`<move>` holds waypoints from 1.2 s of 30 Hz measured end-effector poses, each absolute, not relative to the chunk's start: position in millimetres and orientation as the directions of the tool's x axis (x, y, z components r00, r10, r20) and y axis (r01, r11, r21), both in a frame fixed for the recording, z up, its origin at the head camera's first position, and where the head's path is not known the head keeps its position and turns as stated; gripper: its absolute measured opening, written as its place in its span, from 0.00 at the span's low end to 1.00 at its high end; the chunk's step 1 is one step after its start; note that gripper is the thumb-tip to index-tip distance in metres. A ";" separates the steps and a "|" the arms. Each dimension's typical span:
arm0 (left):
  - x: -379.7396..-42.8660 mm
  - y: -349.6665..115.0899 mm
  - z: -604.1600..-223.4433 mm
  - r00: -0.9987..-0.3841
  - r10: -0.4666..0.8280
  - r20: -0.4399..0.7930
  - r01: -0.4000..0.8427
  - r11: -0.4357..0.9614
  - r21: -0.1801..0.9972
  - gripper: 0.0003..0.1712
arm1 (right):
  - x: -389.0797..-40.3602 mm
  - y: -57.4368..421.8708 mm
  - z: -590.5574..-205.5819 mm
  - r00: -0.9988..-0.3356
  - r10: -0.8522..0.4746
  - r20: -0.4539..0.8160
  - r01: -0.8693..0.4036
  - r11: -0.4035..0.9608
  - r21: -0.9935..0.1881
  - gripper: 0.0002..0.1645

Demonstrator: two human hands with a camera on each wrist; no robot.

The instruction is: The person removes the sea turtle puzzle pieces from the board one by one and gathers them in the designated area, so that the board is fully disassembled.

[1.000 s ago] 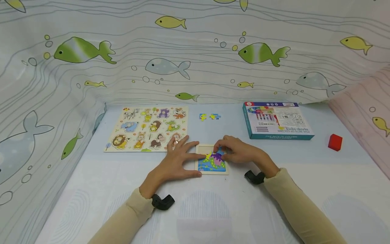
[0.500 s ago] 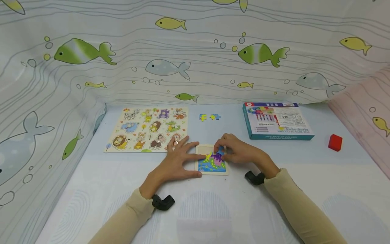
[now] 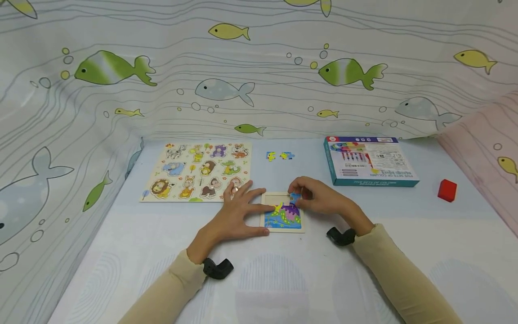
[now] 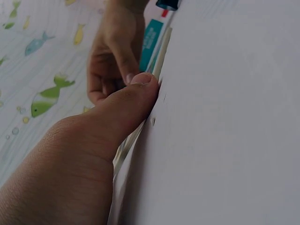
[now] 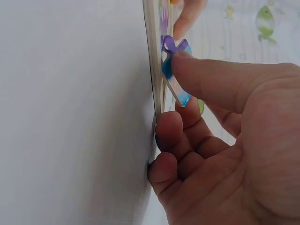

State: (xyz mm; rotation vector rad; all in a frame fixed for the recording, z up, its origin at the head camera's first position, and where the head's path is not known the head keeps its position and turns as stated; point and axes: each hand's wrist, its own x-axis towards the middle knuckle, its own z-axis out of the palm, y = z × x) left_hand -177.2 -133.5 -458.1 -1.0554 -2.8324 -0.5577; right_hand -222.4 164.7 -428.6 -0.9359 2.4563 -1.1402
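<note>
We see even, diffuse light in the head view, with faint shadows beside the sleeves (image 3: 400,265); the smallest print on the box (image 3: 370,163) smears. The left wrist view looks dimmer to us, its left hand (image 4: 89,140) dark. In the right wrist view, we find soft shadow across the tabletop (image 5: 70,117) and a blurred fish-print cloth (image 5: 234,33).

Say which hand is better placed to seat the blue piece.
Probably the right hand: it pinches the blue piece at the frame, while the left hand touches the frame's left side.
</note>
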 end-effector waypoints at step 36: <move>-176.4 -132.2 -457.1 -0.757 0.626 0.189 0.650 0.691 0.315 0.35 | -231.3 175.2 -433.0 -0.832 -0.550 -0.073 -0.182 0.394 -0.901 0.09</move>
